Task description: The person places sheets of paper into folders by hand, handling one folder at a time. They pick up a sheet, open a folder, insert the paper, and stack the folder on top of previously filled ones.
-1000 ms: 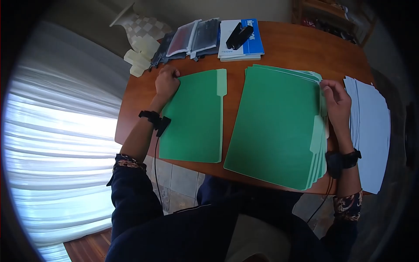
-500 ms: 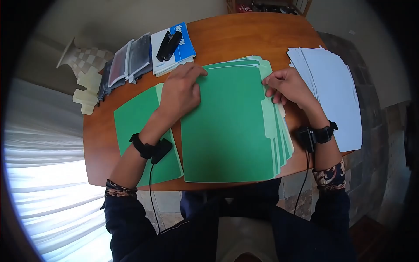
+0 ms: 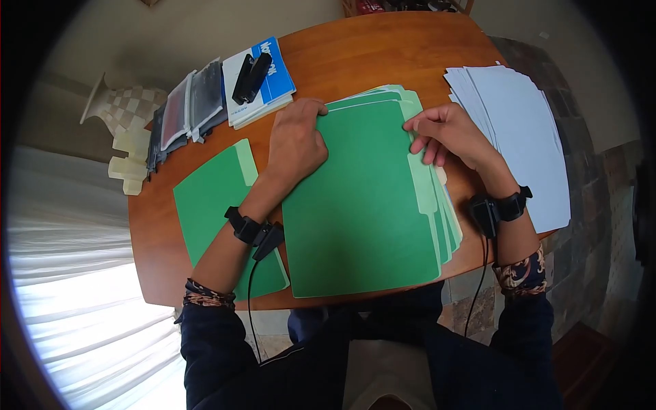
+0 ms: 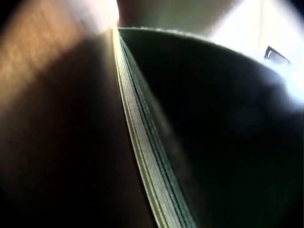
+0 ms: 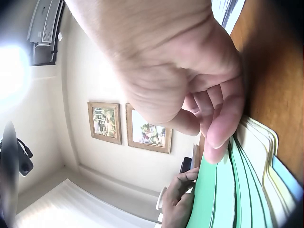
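A fanned stack of green file folders with pale tabs lies before me on the table. My left hand grips the stack's far left corner, its fingers curled at the edge. At the stack's right side, my right hand has loosely bent fingers; their fingertips touch the folder edges, and the thumb stands apart from them in the right wrist view. Layered folder edges run down the left wrist view. Partly under my left forearm lies another green folder, its tab toward the stack.
White papers lie in a loose pile at the right. At the back left are a black stapler on a notebook, zip pouches and a pale yellow cut-out shape. A checkered vase stands behind them.
My left hand has moved right, from the single folder to the stack's far left corner. My right hand stays along the stack's right edge. The head view has shifted right.
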`<state>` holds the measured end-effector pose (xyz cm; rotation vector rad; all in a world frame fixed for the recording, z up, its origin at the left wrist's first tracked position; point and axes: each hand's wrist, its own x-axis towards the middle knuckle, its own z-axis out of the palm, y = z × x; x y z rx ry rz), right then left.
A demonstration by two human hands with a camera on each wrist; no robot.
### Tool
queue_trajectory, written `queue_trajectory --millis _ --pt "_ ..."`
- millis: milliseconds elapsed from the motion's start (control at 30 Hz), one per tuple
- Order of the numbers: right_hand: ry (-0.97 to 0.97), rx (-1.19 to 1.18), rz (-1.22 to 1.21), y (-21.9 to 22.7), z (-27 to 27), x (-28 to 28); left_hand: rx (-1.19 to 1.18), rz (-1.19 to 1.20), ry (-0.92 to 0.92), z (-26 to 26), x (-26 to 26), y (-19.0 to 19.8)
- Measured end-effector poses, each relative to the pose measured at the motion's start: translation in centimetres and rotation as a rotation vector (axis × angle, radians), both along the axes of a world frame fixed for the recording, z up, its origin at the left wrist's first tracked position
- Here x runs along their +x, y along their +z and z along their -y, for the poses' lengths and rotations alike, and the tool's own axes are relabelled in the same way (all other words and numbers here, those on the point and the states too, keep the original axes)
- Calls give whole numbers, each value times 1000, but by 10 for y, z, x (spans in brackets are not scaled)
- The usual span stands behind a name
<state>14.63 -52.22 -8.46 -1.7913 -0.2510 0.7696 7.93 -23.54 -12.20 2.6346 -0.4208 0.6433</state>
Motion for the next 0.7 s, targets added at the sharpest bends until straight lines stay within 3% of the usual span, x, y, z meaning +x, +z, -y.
queue_trajectory --millis 700 --pt "-65 59 -5 -6 0 4 -76 -34 7 -5 -1 0"
